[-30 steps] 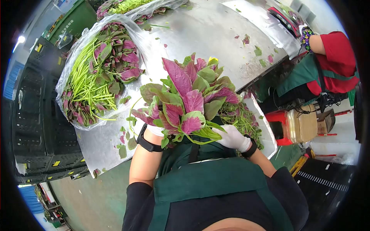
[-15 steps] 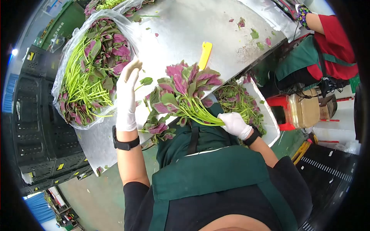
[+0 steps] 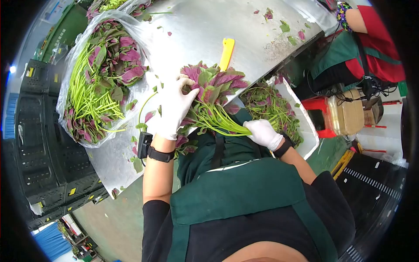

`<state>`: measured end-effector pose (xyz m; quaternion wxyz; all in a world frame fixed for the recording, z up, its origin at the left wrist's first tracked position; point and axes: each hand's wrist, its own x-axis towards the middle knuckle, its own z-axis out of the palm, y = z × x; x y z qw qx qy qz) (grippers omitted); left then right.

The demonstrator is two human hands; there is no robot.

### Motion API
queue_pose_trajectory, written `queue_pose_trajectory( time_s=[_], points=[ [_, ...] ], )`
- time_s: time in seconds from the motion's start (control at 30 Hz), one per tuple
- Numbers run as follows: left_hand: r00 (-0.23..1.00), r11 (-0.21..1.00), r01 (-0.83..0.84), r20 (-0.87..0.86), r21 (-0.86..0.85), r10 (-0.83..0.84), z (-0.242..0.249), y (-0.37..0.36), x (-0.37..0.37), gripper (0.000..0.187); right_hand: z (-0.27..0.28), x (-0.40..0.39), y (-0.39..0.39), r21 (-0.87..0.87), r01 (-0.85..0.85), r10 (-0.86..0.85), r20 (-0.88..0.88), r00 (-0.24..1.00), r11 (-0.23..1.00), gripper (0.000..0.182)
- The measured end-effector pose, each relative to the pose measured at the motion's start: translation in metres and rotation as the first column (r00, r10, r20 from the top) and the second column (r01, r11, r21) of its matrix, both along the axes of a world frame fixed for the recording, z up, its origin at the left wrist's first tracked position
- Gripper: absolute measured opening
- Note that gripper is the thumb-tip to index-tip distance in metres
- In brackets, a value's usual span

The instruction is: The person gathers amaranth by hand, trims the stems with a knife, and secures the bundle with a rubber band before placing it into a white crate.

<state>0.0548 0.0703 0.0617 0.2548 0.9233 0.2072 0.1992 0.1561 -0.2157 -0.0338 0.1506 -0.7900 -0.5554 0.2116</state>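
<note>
My right hand (image 3: 264,133), in a white glove, is closed around the stem ends of a bunch of red amaranth (image 3: 214,87). The bunch has green stems and purple-green leaves that point up and left, over my lap and the table's edge. At the leafy side is my left hand (image 3: 174,107), also gloved, with its fingers bent and the thumb apart from them, touching the outer leaves. Loose amaranth sprigs lie under and beside this hand, partly hidden by it. Beyond the bunch, a yellow-handled knife (image 3: 227,54) rests on the table, its lower end covered by leaves.
A clear plastic bag (image 3: 72,83) packed with amaranth stands left on the metal table (image 3: 187,30). Right of my lap, a white foam box (image 3: 310,133) holds loose greens. Black crates (image 3: 37,131) are stacked at the left. A co-worker's arm (image 3: 357,19) shows at upper right.
My left hand has moved right and down from beside the bag to the bunch's leaves. My right hand keeps its hold on the stems.
</note>
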Motion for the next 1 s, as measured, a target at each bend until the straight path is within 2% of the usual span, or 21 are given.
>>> queue_pose_trajectory(
  time_s=[0.03, 0.13, 0.23, 0.33, 0.53, 0.67, 0.77, 0.8, 0.83, 0.9, 0.93, 0.97, 1.0],
  points=[
    [1.0, 0.997, -0.007, -0.014, -0.073, 0.006, 0.003, -0.002, 0.0, 0.024, -0.001, 0.0, 0.0, -0.006, -0.001, 0.001, -0.008, 1.0, 1.0, 0.022],
    [0.991, 0.984, 0.05, 0.113, 0.169, -0.07, 0.011, -0.011, -0.004, 0.021, -0.002, 0.001, 0.002, -0.013, -0.014, 0.014, -0.014, 1.0, 1.0, 0.022],
    [0.994, 0.901, 0.025, 0.088, 0.433, -0.07, 0.025, -0.017, -0.008, 0.02, -0.007, 0.002, 0.003, -0.021, -0.017, 0.017, -0.025, 1.0, 1.0, 0.022],
    [0.995, 0.848, 0.018, 0.072, 0.53, -0.067, 0.026, -0.019, -0.011, 0.02, -0.001, 0.003, 0.004, -0.016, -0.013, 0.012, -0.041, 0.999, 1.0, 0.022],
    [0.995, 0.811, -0.014, 0.085, 0.585, -0.044, 0.03, -0.028, -0.019, 0.024, -0.007, 0.002, 0.001, 0.017, -0.016, 0.017, -0.056, 0.998, 1.0, 0.026],
    [0.996, 0.781, -0.011, 0.079, 0.625, -0.049, 0.025, -0.021, -0.025, 0.02, -0.014, 0.002, 0.001, -0.05, -0.018, 0.013, -0.091, 0.996, 0.999, 0.029],
    [0.964, 0.774, -0.164, 0.266, 0.612, -0.006, 0.021, -0.004, -0.033, 0.017, -0.014, 0.0, 0.002, -0.075, -0.007, -0.001, -0.106, 0.994, 0.997, 0.029],
    [0.955, 0.77, -0.254, 0.28, 0.586, 0.101, 0.03, 0.005, -0.037, 0.013, -0.014, -0.002, 0.002, -0.077, -0.002, -0.007, -0.115, 0.993, 0.997, 0.029],
    [0.923, 0.807, -0.349, 0.323, 0.477, 0.208, 0.038, 0.016, -0.041, 0.008, -0.015, -0.002, 0.002, -0.078, 0.001, -0.011, -0.122, 0.992, 0.997, 0.029],
    [0.875, 0.843, -0.414, 0.405, 0.343, 0.265, 0.051, 0.03, -0.05, 0.005, -0.016, -0.004, 0.001, -0.045, 0.005, -0.011, -0.135, 0.991, 0.999, 0.027],
    [0.873, 0.904, -0.359, 0.427, 0.233, 0.237, 0.055, 0.027, -0.051, 0.014, -0.017, -0.004, 0.001, -0.027, 0.004, -0.008, -0.14, 0.99, 1.0, 0.026],
    [0.924, 0.976, -0.213, 0.313, -0.052, 0.219, 0.061, 0.02, -0.055, 0.018, -0.017, -0.003, 0.002, -0.043, 0.008, -0.014, -0.15, 0.989, 0.999, 0.025],
    [0.965, 0.933, -0.078, 0.209, -0.35, 0.159, 0.076, 0.001, -0.057, 0.022, -0.014, -0.003, 0.003, -0.06, 0.012, -0.022, -0.162, 0.987, 0.998, 0.024]
  ],
)
